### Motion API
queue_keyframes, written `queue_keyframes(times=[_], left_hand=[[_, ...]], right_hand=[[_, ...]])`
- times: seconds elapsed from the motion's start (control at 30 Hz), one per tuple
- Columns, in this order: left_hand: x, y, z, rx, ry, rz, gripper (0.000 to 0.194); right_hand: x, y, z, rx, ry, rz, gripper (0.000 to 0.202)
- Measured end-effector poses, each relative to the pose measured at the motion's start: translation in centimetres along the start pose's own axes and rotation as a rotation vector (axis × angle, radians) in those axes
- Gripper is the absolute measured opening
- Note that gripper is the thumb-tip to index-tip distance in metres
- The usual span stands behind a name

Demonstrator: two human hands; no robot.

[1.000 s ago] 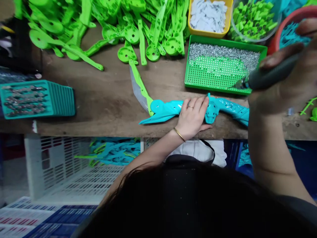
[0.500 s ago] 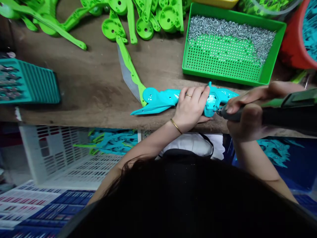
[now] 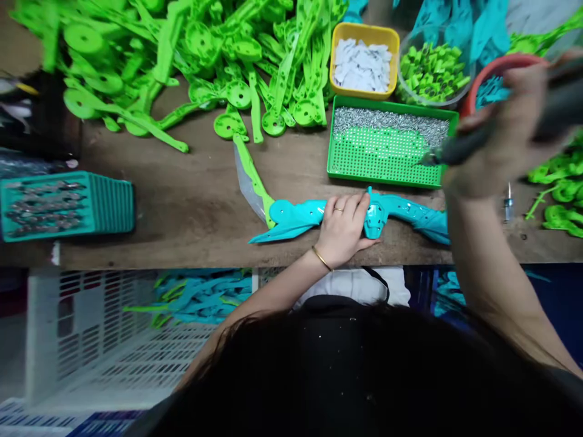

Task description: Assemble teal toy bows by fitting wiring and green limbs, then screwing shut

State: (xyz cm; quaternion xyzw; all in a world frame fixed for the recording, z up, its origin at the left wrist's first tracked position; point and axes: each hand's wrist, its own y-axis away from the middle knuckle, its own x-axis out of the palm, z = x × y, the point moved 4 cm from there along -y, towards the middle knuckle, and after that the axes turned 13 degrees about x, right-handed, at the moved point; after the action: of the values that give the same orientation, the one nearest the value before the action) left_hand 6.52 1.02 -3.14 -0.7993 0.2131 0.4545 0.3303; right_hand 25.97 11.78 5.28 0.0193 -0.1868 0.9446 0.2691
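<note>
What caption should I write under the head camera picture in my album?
Left hand on a turquoise plastic piece, right hand holding a dark tool over a green tray of metal bits.

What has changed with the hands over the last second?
The right hand, gripping a dark driver, swung from the green tray toward the person, to the turquoise piece's hub, then away again; its tip is back over the tray. The camera view shifted too. Whether a screw was placed is too small to tell. The left hand stayed on the turquoise piece.
</note>
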Motion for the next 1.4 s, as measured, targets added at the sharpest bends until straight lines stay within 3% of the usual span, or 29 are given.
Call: queue_keyframes(times=[0.03,0.1,0.17,0.27,0.5,0.63,0.73,0.8,0.9,1.0,1.4], left_hand=[[0.0,0.0,0.0,0.006,-0.002,-0.004,0.093],[0.0,0.1,0.1,0.016,0.000,-0.014,0.093],[0.1,0.2,0.1,0.017,0.006,-0.025,0.092],[0.3,0.2,0.1,0.013,0.014,-0.024,0.092],[0.0,0.6,0.6,0.031,0.005,-0.038,0.089],[-0.8,1.9,2.0,0.047,-0.013,-0.035,0.091],[-1.2,2.8,2.7,0.040,-0.017,-0.042,0.090],[-1.3,3.0,2.8,0.028,-0.022,-0.041,0.089],[-1.3,3.0,2.7,0.040,-0.054,-0.061,0.087],[-1.4,2.9,2.6,0.041,-0.063,-0.062,0.086],[-1.0,3.2,2.7,0.025,-0.055,-0.070,0.081]], right_hand=[[1.2,-0.2,-0.9,-0.113,0.029,-0.085,0.038],[3.6,-0.2,-3.3,-0.156,0.110,-0.092,0.051],[4.9,0.1,-5.1,-0.091,0.166,0.001,0.055],[4.9,0.7,-5.9,-0.022,0.173,0.038,0.057],[5.2,0.9,-4.0,-0.051,0.106,-0.032,0.057],[4.7,1.3,0.3,-0.144,-0.010,0.005,0.039],[3.5,3.3,3.4,-0.156,-0.023,0.064,0.025],[2.6,5.3,4.2,-0.128,-0.031,0.148,0.024],[1.7,7.8,3.6,-0.064,0.003,0.230,0.025],[1.4,8.9,2.5,-0.033,0.045,0.223,0.026],[2.0,9.0,1.6,-0.083,0.061,0.357,0.032]])
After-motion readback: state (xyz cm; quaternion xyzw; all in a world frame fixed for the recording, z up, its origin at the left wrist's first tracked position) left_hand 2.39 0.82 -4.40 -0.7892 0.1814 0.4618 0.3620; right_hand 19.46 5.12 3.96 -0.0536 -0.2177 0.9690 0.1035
